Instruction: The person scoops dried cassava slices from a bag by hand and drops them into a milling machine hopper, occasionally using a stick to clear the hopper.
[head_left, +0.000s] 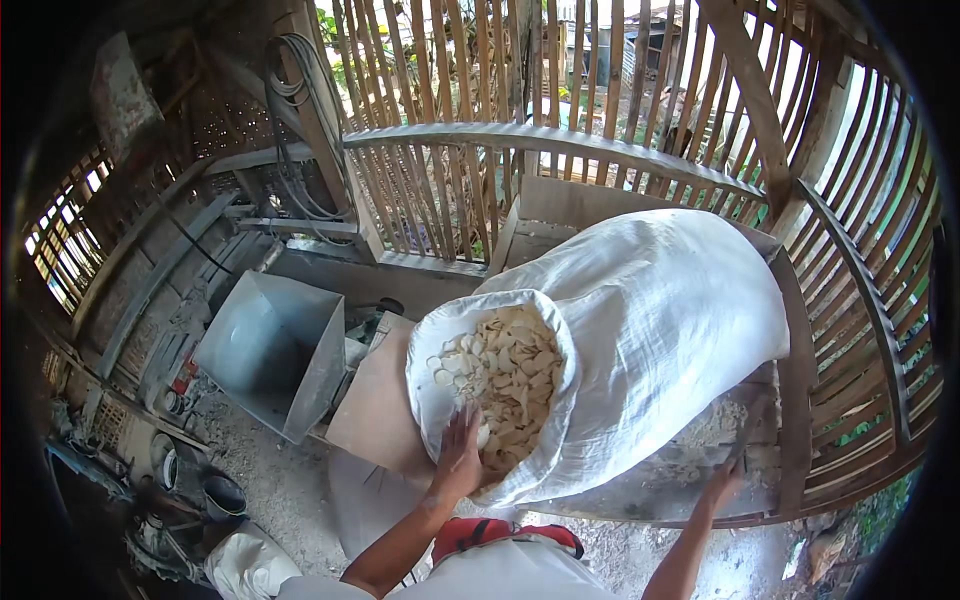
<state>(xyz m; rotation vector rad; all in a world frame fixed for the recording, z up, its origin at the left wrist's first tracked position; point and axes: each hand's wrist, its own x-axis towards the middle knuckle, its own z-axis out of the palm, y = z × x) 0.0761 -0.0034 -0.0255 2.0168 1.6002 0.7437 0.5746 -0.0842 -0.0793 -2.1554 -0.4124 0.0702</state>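
Note:
A large white woven sack (660, 337) lies on its side on a wooden platform, its mouth facing left. Pale, dried slices (517, 375), like root-crop chips, fill the mouth inside a folded-back rim. My left hand (459, 448) rests at the lower left of that opening, fingers extended over the rim and touching the slices. Apart from the sack, my right hand (724, 484) is low over the platform's right front. A thin dark shape seems to extend up from it, but blur hides whether it is gripped.
A sheet-metal hopper (274, 352) stands left of the sack, beside a tan board (379, 405). Wooden slat walls (450, 172) enclose the back and right. A coiled cable (296, 82) hangs from a post. Buckets (225, 496) stand on the dusty floor at lower left.

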